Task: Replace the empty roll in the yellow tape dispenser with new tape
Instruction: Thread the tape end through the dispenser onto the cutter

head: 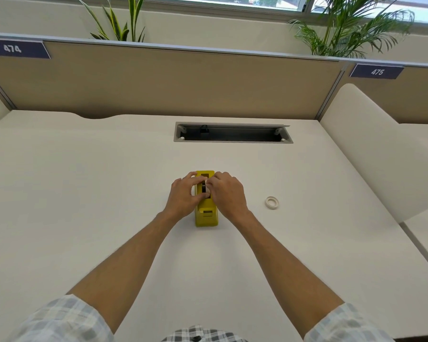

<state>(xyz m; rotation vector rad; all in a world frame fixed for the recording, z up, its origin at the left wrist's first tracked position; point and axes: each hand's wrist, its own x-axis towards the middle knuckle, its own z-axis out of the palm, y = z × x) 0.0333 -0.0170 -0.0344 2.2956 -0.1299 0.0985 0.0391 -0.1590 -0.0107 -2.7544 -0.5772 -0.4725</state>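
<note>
A yellow tape dispenser (206,217) stands on the white desk (84,193) in the middle, its cutter end toward me. Both hands meet over its roll slot. My left hand (183,195) and my right hand (226,192) pinch a dark roll hub (203,186) from either side, with a bit of white showing under the fingers. Whether the hub sits in the slot or is lifted out of it I cannot tell. A white tape roll (272,202) lies flat on the desk to the right of the dispenser, apart from my hands.
A recessed cable tray (232,132) with an open lid is set into the desk behind the dispenser. A beige partition (171,82) runs along the back, and a white side divider (371,149) rises at the right.
</note>
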